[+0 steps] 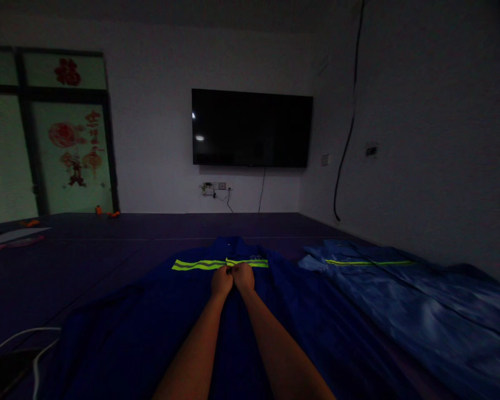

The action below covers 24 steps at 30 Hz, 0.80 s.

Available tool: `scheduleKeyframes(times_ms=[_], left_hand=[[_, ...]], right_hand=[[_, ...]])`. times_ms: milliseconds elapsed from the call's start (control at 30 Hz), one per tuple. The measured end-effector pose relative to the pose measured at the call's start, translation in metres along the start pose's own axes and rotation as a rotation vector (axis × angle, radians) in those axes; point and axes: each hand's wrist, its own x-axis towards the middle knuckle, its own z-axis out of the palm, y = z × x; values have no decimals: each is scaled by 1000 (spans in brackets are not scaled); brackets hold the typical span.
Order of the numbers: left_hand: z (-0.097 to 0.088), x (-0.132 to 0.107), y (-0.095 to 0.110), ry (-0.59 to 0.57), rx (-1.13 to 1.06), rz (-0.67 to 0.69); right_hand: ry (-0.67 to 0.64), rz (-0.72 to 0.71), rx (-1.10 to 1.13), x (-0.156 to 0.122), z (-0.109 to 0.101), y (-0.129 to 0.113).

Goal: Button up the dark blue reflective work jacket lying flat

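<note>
The dark blue jacket [183, 311] is spread flat on the dark floor mat [87, 255] right in front of me, yellow reflective stripe [219, 264] across the chest. My left hand [221, 281] and right hand [243, 276] are pressed together, both pinching the front just under that stripe. A lighter blue jacket [400, 300] lies just beside it on the right, and there's a TV [252, 129] on the wall ahead.
</note>
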Motion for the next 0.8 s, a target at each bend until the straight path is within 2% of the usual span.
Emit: scheduleKeyframes(times_ms=[200,367,800], left_hand=[[-1,2,-1,-41,29,-41],[-1,5,-4,-36,-62,-42],[-2,8,-8,-21,-235,-46]], right_hand=[[-46,-28,30,0,-2,0],[-107,-46,64,1,-2,1],[-86,-52,12,-2,-3,-3]])
